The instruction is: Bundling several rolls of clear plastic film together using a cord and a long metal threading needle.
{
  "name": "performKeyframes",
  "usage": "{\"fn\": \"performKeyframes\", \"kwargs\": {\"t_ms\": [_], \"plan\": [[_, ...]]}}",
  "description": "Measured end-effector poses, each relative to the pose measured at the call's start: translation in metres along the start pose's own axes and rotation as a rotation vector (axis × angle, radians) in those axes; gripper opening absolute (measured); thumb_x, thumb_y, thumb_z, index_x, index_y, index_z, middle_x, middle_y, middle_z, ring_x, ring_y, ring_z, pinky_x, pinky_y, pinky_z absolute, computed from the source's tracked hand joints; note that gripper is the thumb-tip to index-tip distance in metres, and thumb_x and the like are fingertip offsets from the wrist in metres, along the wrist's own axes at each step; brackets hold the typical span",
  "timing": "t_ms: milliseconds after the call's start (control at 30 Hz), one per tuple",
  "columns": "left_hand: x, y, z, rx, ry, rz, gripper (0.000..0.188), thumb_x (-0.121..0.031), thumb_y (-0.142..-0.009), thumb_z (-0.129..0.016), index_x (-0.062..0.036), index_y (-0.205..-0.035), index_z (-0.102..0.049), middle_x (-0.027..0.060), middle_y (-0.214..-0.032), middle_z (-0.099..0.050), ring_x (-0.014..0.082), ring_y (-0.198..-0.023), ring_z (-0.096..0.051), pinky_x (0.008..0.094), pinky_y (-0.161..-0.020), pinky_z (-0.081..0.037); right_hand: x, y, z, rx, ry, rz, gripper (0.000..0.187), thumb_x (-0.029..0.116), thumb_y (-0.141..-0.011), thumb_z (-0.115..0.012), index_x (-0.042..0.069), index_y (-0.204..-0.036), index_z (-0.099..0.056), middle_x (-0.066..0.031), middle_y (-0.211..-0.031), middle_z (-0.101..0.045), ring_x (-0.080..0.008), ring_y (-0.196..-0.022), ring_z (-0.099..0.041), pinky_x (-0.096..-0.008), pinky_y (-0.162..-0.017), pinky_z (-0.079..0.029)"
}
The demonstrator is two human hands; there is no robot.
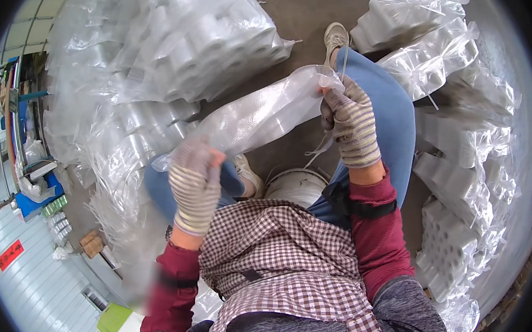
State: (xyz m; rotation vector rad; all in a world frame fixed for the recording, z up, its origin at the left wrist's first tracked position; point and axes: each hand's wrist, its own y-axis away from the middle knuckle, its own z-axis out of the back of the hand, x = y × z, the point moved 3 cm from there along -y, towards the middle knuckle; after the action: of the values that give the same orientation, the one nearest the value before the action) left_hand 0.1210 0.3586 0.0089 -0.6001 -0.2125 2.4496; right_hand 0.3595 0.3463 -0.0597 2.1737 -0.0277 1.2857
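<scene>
A long clear plastic bag [263, 113] stretches slantwise between my two hands, above my knees. White, roll-like shapes show faintly through its film. My right hand [352, 123], in a striped knit glove, is closed on the bag's far right end, where the film is gathered. Thin white strips of plastic [321, 148] dangle beside that hand. At the near left end, my left hand [195, 186] wears a similar glove and is closed around the film. Motion blurs its fingers a little, and a bit of plastic sticks out past it.
Large clear bags packed with white rolls [206, 44] are heaped at the left and far left. More filled bags [456, 179] are stacked along the right. A round white bucket-like thing [295, 185] sits between my legs. Metal equipment with a blue part [38, 196] stands at the left.
</scene>
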Motion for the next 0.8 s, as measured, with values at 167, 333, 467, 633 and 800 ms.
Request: {"fn": "performKeyframes", "kwargs": {"t_ms": [167,333,467,633,800], "plan": [[-0.035,-0.017,0.007,0.249,0.108,-0.176,0.023,-0.008,-0.070,-0.067,-0.0051,-0.092,-0.060,0.0112,-0.093,-0.061,0.0264,-0.076,-0.060,0.0341,-0.066,-0.049,-0.004,-0.001,0.000,0.000,0.028,-0.015,0.015,0.020,-0.089,-0.053,0.006,-0.087,-0.058,0.0029,-0.052,-0.042,-0.0064,-0.042,-0.037,-0.0213,-0.040,-0.030],[0.012,0.013,-0.021,0.164,-0.117,0.233,0.042,-0.016,-0.073,-0.066,-0.0088,-0.113,-0.055,0.0128,-0.104,-0.060,0.0295,-0.084,-0.061,0.0385,-0.073,-0.050,-0.003,-0.002,0.000,-0.031,0.000,-0.047,0.017,0.022,-0.089,-0.054,0.005,-0.084,-0.059,0.0033,-0.051,-0.042,-0.0063,-0.042,-0.037,-0.0200,-0.040,-0.031],[0.020,0.031,-0.036,0.285,0.005,0.421,0.050,-0.009,-0.073,-0.069,-0.0073,-0.120,-0.051,0.0108,-0.090,-0.060,0.0178,-0.061,-0.051,0.0288,-0.061,-0.046,0.001,-0.001,-0.001,-0.058,0.034,0.003,0.018,0.022,-0.089,-0.055,0.005,-0.083,-0.059,0.0032,-0.051,-0.042,-0.0058,-0.042,-0.036,-0.0198,-0.041,-0.031],[0.032,0.010,-0.026,0.146,-0.005,0.507,0.044,-0.014,-0.073,-0.067,-0.0065,-0.114,-0.053,0.0129,-0.103,-0.059,0.0278,-0.075,-0.059,0.0361,-0.068,-0.048,0.001,-0.003,0.000,-0.047,0.030,-0.009,0.017,0.020,-0.088,-0.054,0.005,-0.082,-0.059,0.0028,-0.052,-0.042,-0.0054,-0.043,-0.036,-0.0199,-0.041,-0.030],[0.012,0.011,-0.028,0.468,-0.242,-0.035,0.023,-0.014,-0.063,-0.068,-0.0054,-0.084,-0.063,0.0115,-0.086,-0.058,0.0290,-0.078,-0.058,0.0388,-0.068,-0.046,-0.004,-0.005,0.002,-0.028,0.011,0.006,0.017,0.022,-0.088,-0.057,0.006,-0.082,-0.058,0.0049,-0.053,-0.043,-0.0040,-0.043,-0.037,-0.0191,-0.041,-0.030]]}}
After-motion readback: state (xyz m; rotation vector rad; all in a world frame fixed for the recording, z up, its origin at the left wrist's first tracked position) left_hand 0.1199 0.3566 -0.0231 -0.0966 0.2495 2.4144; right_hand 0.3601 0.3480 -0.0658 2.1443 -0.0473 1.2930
